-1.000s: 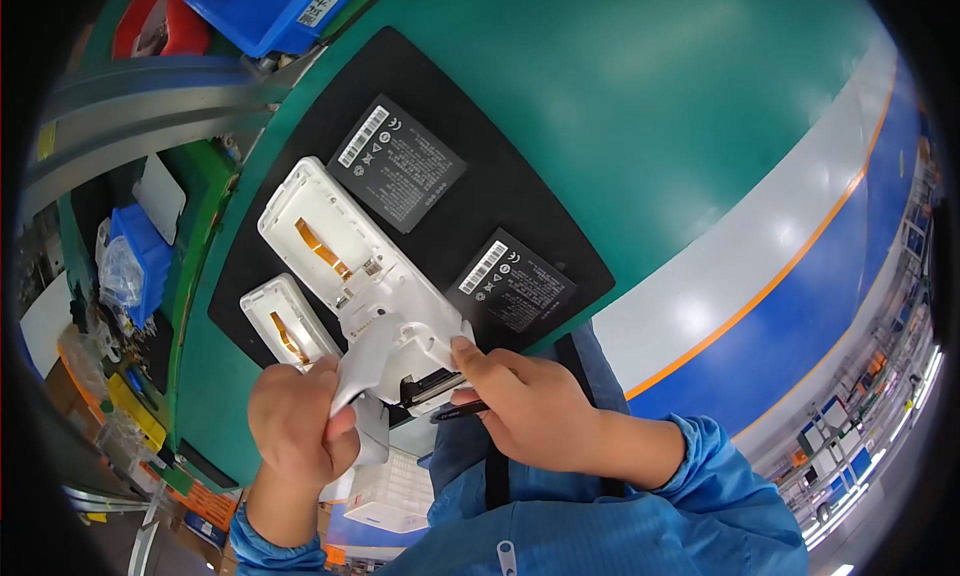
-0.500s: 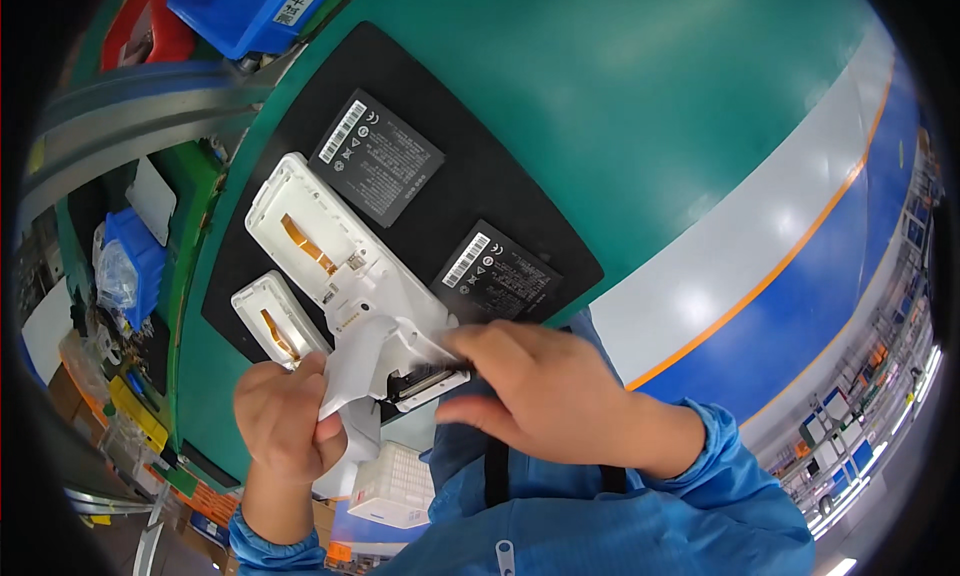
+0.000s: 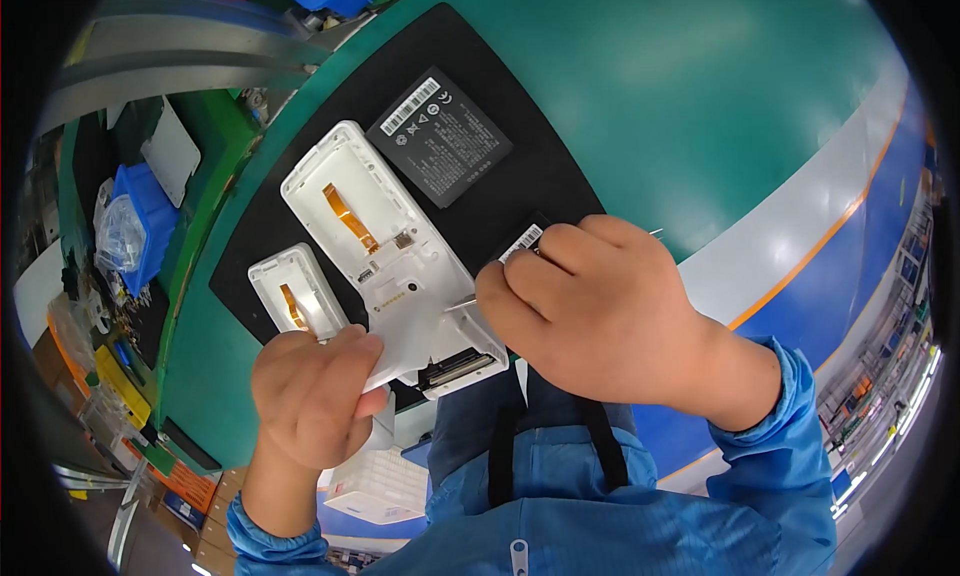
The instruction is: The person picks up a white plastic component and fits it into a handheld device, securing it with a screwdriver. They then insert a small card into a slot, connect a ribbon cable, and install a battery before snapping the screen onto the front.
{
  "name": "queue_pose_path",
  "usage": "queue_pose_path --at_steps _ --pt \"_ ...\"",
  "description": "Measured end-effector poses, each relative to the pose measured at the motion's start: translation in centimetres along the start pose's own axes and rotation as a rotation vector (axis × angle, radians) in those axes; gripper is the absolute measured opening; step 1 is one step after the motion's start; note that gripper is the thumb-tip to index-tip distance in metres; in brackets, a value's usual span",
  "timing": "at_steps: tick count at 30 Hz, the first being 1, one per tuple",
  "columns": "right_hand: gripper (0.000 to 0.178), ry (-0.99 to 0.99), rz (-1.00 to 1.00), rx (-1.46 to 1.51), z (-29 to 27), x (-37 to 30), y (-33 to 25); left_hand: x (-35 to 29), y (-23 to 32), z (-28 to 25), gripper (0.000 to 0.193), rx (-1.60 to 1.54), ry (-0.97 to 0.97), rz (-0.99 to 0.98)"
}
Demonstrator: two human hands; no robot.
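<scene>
Fingers point(image 3: 355, 346) of left hand point(image 3: 305, 401) pinch white flap point(image 3: 407, 338); those of right hand point(image 3: 610, 311) grip thin metal tool point(image 3: 462, 304), tip at white housing point(image 3: 398, 278), worktop's point(image 3: 650, 96) near edge. Housing open, orange ribbon point(image 3: 348, 218) in; dark packs point(image 3: 442, 141) beside, not inside: work looks partway.

I'm on an electronics factory floor, at an assembly bench: black battery packs point(image 3: 445, 151) and opened white plastic housings point(image 3: 375, 191) with orange flex cables point(image 3: 343, 214) sitting on my black mat point(image 3: 540, 176), plus a blue parts bin point(image 3: 155, 221) off left. Past the green benchtop point(image 3: 710, 106) there's grey-and-blue flooring point(image 3: 850, 286) and long shelving racks point(image 3: 865, 411). Blue work jacket point(image 3: 620, 536) on me too, lol.
</scene>
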State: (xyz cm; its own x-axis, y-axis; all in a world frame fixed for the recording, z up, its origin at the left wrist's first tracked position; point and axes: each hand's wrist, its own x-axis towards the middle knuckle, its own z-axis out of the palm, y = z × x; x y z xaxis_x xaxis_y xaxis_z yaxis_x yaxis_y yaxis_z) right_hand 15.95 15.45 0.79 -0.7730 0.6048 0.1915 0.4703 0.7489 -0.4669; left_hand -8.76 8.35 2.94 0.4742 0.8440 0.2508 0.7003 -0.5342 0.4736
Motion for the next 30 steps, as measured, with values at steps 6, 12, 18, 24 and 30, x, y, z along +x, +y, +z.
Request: queue_pose_path --at_steps 6,12,18,24,30 --pt "0.015 -0.004 -0.122 -0.092 -0.1 0.6 0.2 0.6 -0.2 -0.1 0.025 -0.094 -0.014 -0.032" --pt "0.02 0.071 -0.175 -0.141 1.1 0.0 0.1 0.2 -0.6 0.4 0.022 -0.125 0.036 -0.029" --pt "0.022 0.134 -0.187 -0.096 1.9 -0.1 0.4 0.2 -0.8 0.2 0.022 -0.171 -0.017 -0.044" --pt "0.014 0.137 -0.189 -0.074 1.7 0.0 0.3 1.2 0.3 -0.8 0.023 -0.066 -0.154 -0.019" --pt "0.012 0.222 -0.13 -0.106 -1.8 -1.1 1.3 1.3 1.2 -0.6 0.025 0.001 -0.16 -0.058"
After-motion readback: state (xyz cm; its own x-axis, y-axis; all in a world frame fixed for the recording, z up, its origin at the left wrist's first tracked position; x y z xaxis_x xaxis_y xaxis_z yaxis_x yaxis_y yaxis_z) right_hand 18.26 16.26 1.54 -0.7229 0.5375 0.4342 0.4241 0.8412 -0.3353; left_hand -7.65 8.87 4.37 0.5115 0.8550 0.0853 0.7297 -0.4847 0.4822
